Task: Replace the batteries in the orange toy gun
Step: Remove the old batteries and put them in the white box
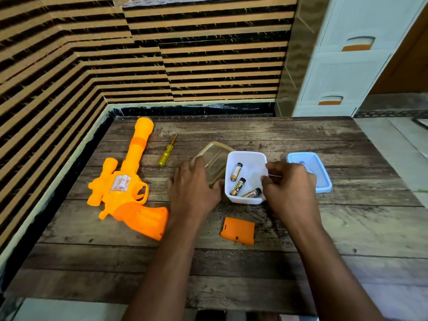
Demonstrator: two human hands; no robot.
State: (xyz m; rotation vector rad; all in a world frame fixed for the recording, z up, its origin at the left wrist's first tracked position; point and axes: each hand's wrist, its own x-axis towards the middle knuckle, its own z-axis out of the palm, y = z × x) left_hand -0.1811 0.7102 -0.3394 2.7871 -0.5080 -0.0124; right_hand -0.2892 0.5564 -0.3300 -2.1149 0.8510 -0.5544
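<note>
Left hand [193, 188]: yours, palm down, fingers spread loosely over the near edge of the translucent brownish plastic lid [214, 162]. It presses or steadies the lid flat on the table; no closed grasp shows.

Right hand [289, 184]: curled at the right rim of the white rectangular plastic tub [249, 158], thumb and fingertips drawn together on the rim, probably to hold it steady. Whether something small is also pinched there, you cannot tell.

White tub, contents: three gold-and-black cylindrical batteries [238, 186], loose, lying at differing angles. Whether spent or fresh, you cannot tell.

Pale blue shallow plastic container [322, 181]: just right of your right hand, partly hidden by it. Something small and pale lies inside, too blurred to name.

Orange rectangular battery-cover plate [238, 230]: flat on the table near you, below the tub, apart from the gun, so the compartment is presumably open. A small screw appears to lie at its far left corner.

Orange plastic toy gun [129, 188]: on its side at left, barrel pointing far, grip toward you, untouched.

Yellow-handled slim screwdriver [167, 151]: between gun barrel and lid, set down.

Wood-plank table [347, 228]: bears all items.
</note>
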